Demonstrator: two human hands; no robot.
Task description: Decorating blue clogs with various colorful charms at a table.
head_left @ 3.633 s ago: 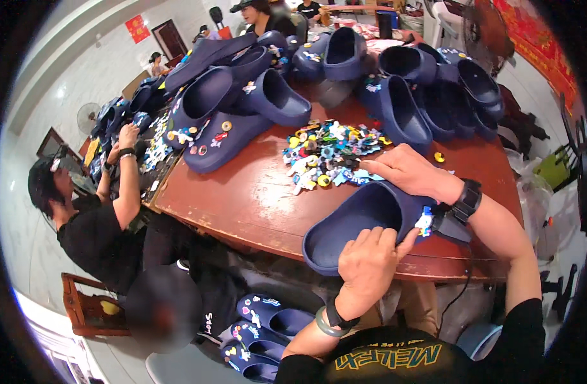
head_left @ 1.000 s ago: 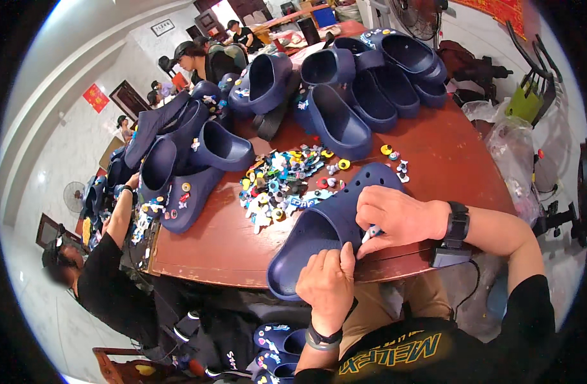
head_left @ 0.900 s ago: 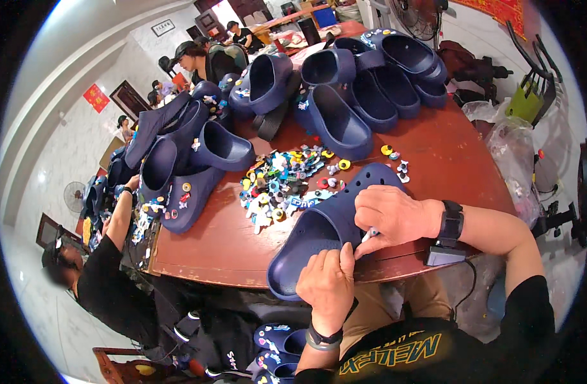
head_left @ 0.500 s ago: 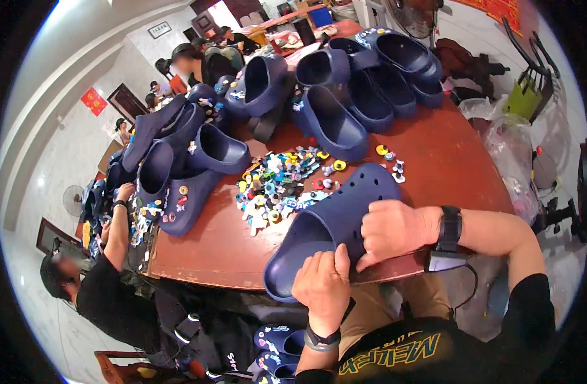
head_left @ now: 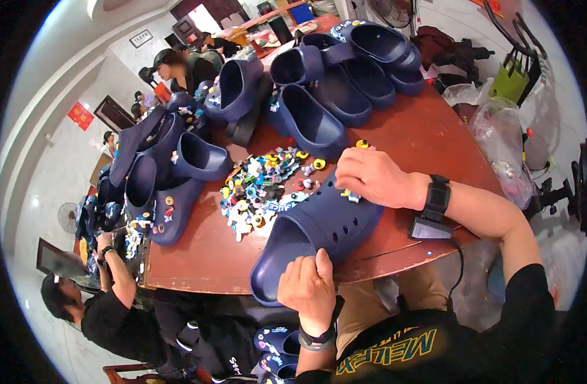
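While at one clog (head_left: pixel 322 214), left grip (head_left: pixel 307 288) clamped on it, right grip (head_left: pixel 380 177), closure unclear, by one charm (head_left: pixel 350 196)

A red-brown bench (head_left: pixel 197 256) with a glossy top is worn pale along its near edge. A loose heap of small multicoloured charms (head_left: pixel 258 192) is spread near its middle. By the near edge, just beside the heap, a navy clog (head_left: pixel 306 214) is laid, its heel end extended over that edge. The left side is occupied by piled clogs (head_left: pixel 178 208), some charm-studded, and more clogs (head_left: pixel 314 125) are crowded toward the far side, partly overlapped.
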